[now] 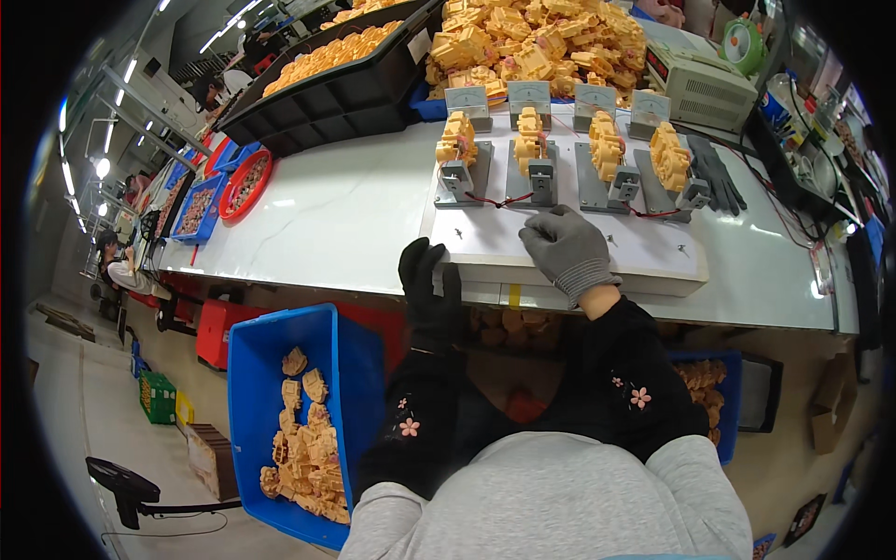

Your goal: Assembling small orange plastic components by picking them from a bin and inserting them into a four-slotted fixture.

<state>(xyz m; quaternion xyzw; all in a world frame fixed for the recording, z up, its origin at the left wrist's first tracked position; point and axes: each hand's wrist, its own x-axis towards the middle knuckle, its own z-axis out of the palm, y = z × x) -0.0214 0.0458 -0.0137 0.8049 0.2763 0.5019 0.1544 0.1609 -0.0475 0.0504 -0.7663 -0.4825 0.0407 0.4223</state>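
Observation:
My left hand [429, 294], in a black glove, is by the front left corner of a raised white board [485, 247]. Its fingers are apart and hold nothing. On the board, in front of the second fixture from the left, my right hand [567, 250] wears a grey glove. Its fingers are bent down to the surface, and whatever lies under their tips is hidden. Several grey metal fixtures [543, 187] stand in a row, each with a yellow plastic gearbox-like part [607, 147]. Panel meters [529, 97] stand behind them. Small metal switches [457, 233] poke up from the board.
Yellow parts [551, 42] are heaped at the back, beside a black crate [327, 103] of more. A beige instrument box [700, 79] and a loose dark glove [717, 177] lie right. Below left is a blue bin [245, 411]; a red bowl [264, 177] sits on the table's left.

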